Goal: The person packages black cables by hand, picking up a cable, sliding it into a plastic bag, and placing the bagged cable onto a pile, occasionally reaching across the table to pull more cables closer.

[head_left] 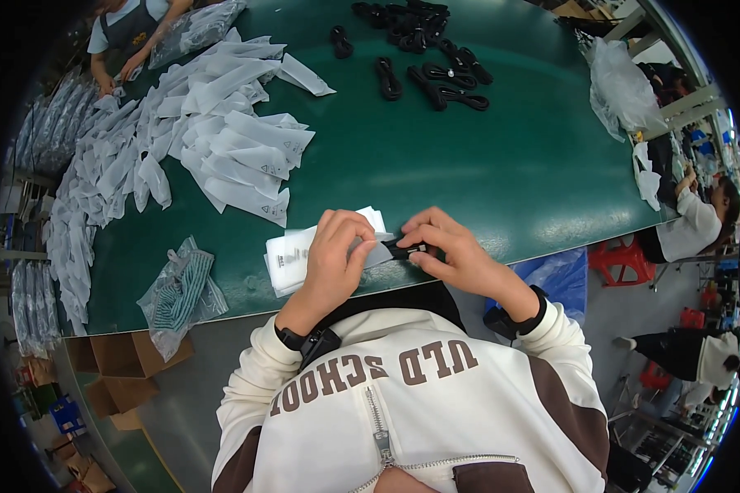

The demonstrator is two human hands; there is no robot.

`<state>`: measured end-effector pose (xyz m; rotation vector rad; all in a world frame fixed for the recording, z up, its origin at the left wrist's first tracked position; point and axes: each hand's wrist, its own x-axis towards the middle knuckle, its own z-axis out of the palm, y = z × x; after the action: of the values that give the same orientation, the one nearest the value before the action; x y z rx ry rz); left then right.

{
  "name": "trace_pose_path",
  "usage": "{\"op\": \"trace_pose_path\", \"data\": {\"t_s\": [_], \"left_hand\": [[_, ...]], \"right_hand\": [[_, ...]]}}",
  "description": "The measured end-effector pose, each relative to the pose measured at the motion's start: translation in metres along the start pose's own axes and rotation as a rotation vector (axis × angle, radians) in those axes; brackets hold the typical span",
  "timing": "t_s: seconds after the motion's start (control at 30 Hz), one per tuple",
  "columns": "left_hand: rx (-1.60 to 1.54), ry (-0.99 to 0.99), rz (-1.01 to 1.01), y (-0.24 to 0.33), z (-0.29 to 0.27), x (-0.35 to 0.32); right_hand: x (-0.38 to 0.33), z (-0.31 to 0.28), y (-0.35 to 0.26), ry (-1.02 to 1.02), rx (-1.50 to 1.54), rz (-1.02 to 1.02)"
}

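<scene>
Pinching a translucent white bag in the closed fingertips of left hand. Grasping a black cable bundle between thumb and fingers of right hand, holding it against the bag's edge, above the near edge of the green table; not managing to tell how far inside. Resting left hand over a stack of white bags; noting dark print plus a small mark on top, mostly too small to read. Seeing a loose pile of similar bags farther left, some bearing small triangular symbols and fine print. Finding black coiled cables well apart at the far side. Spotting a clear bag with a green striped item near the left table edge. Viewing big brown capital lettering on the wearer's cream sweatshirt. Catching a co-worker handling bags at upper left.
</scene>
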<state>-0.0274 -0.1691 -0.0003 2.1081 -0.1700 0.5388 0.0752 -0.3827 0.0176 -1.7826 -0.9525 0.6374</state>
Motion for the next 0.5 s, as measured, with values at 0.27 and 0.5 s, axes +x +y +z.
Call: {"op": "trace_pose_path", "data": {"t_s": [0.27,0.5], "left_hand": [[-0.420,0.154,-0.203,-0.005,-0.018,0.021],[-0.951,0.417,-0.325,-0.044,-0.114,0.066]], "right_hand": [[0.039,0.004,-0.028,0.244,-0.172,-0.437],[0.150,-0.094,0.049,0.702,-0.918,-0.312]]}}
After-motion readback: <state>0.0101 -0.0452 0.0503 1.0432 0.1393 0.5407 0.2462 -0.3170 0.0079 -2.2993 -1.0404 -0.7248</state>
